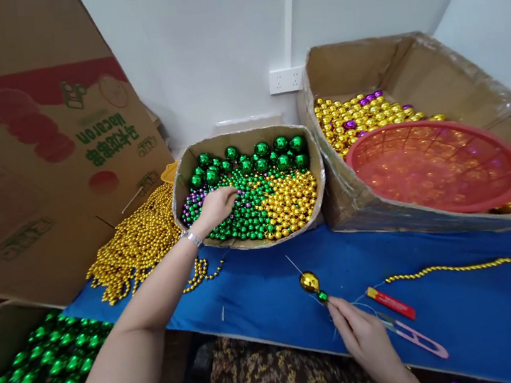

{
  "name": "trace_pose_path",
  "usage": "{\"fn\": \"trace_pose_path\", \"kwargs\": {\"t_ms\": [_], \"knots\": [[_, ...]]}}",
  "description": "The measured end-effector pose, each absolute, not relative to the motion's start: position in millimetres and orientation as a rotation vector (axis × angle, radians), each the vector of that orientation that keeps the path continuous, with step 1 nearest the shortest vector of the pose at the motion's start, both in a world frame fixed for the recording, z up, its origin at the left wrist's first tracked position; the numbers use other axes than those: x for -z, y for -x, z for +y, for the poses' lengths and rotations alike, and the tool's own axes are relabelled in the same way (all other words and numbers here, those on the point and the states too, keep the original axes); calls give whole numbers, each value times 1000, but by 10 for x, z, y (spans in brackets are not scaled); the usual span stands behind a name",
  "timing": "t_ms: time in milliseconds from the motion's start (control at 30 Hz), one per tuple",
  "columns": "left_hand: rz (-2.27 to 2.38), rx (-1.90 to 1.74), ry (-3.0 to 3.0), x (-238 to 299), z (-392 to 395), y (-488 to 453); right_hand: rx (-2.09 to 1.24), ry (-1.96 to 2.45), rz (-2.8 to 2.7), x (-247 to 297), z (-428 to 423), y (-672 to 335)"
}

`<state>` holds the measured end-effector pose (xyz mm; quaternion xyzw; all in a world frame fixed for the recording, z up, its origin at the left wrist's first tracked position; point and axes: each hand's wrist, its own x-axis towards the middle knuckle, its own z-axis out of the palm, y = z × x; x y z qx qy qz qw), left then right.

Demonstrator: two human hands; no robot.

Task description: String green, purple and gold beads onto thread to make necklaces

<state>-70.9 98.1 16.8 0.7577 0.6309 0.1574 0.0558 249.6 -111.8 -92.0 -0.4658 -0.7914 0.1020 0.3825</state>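
My left hand [218,208] reaches over the small green beads [247,218] in the middle cardboard box [178,193]. Its fingertips are pinched together, and whatever may be between them is too small to make out. Over the blue cloth, my right hand [364,335] pinches a threaded needle's string just below a small green bead [322,296]. A large gold bead [309,281] sits above that bead, and the thin needle [293,265] sticks out past it to the upper left. White thread trails behind my right fingers.
A red lighter [391,303], pink-handled thread snips [419,338] and a gold bead strand [451,268] lie on the blue cloth [480,299]. Gold strands [134,240] are heaped at left. A red basket [433,169] rests in the right box [360,56]. Green balls [48,379] fill the lower-left box.
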Motion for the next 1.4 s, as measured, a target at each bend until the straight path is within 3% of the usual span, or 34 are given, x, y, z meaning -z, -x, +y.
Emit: {"fn": "trace_pose_path", "kwargs": {"t_ms": [200,367,667,900,1100,1400], "knots": [[2117,-211,-2220,-151,1541,863,-242,1165,-2019,852,-1079,-2443],[2126,-233,-2199,-168,1586,807,-239,1200,-2016,850,-1089,-2484],[1584,-675,-2234,-290,1460,373,-306,1189,-2038,958,-1063,-2451],[1763,-532,-2203,-168,1690,246,-338,1183,-2032,958,-1059,-2420],[1292,-551,-2190,-321,1545,270,-363,1198,-2018,981,-1060,-2435],[1631,12,-2575,-122,1326,413,-395,1206,-2031,951,-1078,-2423]]}}
